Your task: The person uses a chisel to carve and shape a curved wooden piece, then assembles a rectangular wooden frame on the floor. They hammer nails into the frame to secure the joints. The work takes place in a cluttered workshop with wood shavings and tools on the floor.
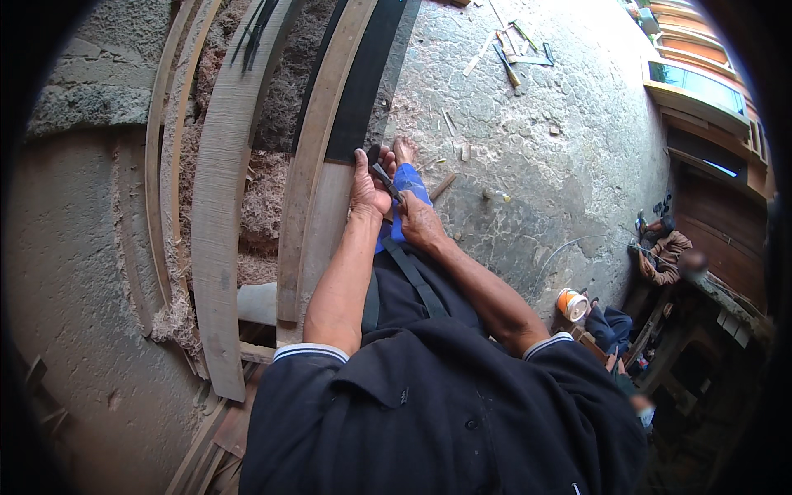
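Note:
My right hand point(418, 221) is closed round a narrow tool with a flat dark metal blade, which looks like a chisel point(382, 175). Its handle is mostly hidden in my fist, and the blade points up and left into my left hand. My left hand point(369, 188) is turned palm up, thumb raised and fingers curled. A small dark thing point(374, 154) sits between that thumb and the fingers; its kind I cannot make out. Both hands are above my blue-clad leg point(412, 183), beside a long board point(323, 223) on the left.
Long planks point(221, 206) run along my left over heaps of wood shavings point(268, 194). Ahead on the rough floor lie a handsaw point(528, 58) and other hand tools. A white and orange bucket point(572, 304) stands at right. A co-worker point(667, 252) crouches beyond it; another person point(612, 330) is nearer.

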A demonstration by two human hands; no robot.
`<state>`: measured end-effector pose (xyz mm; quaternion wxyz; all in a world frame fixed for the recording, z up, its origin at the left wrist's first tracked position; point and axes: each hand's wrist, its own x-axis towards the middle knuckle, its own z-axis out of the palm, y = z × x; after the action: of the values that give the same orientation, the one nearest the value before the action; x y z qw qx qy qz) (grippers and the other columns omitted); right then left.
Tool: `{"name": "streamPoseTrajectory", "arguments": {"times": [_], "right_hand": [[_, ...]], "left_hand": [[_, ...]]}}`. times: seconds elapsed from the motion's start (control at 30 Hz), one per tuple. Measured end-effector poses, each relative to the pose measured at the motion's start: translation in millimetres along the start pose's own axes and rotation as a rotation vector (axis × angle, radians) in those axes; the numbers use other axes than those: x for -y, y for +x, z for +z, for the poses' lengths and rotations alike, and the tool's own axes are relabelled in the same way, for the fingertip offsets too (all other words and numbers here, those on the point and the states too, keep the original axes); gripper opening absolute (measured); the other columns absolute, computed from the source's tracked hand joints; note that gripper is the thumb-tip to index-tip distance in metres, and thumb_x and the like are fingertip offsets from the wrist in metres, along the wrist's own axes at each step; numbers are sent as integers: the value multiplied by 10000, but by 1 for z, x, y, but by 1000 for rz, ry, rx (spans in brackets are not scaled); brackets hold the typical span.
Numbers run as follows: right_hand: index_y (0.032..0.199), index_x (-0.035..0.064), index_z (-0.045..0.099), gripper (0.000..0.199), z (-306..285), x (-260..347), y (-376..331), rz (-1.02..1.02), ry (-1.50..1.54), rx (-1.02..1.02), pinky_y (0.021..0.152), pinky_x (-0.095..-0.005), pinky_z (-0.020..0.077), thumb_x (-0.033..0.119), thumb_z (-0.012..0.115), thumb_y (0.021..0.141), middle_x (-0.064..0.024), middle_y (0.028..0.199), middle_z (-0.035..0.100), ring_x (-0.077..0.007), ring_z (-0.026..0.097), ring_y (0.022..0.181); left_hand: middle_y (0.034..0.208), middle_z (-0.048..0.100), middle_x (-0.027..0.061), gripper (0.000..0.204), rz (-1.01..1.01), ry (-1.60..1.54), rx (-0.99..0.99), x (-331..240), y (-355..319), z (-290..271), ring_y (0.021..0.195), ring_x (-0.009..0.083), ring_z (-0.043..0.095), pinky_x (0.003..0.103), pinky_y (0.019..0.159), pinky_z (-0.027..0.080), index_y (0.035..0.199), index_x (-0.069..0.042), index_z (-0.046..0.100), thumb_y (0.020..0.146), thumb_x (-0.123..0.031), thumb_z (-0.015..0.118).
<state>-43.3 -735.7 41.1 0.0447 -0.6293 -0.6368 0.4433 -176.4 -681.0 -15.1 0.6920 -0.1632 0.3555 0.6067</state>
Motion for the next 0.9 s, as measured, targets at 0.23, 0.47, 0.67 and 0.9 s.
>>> {"name": "streamPoseTrajectory", "arguments": {"times": [0.23,0.47,0.67,0.9], "right_hand": [[1162,91,507,213,-4,-1,-6,25,-74,10,779,-604,468,232,483,1004,-288,980,637,-508,615,928],[1288,144,496,295,-4,-9,-5,-64,-123,-77,782,-578,498,243,466,1012,-260,999,605,-478,629,890],[1353,180,496,353,-16,-12,5,-65,-135,-27,807,-570,504,242,468,1006,-247,1043,614,-469,628,935],[1357,185,500,362,-22,-20,14,-104,-133,25,852,-560,495,244,479,1001,-260,1073,618,-467,618,1002]], "left_hand": [[1055,705,86,538,-31,-51,18,0,2,-1,953,206,703,314,787,617,1133,-10,641,936,-510,617],[1053,708,95,539,-25,-81,23,0,2,0,961,224,705,340,803,615,1123,-1,645,940,-507,613],[1052,714,104,522,-14,-96,21,1,1,2,968,230,704,347,815,607,1109,-8,653,945,-501,607],[1050,713,104,525,-24,-99,1,1,3,0,973,231,701,357,831,600,1116,-9,655,950,-503,598]]}}
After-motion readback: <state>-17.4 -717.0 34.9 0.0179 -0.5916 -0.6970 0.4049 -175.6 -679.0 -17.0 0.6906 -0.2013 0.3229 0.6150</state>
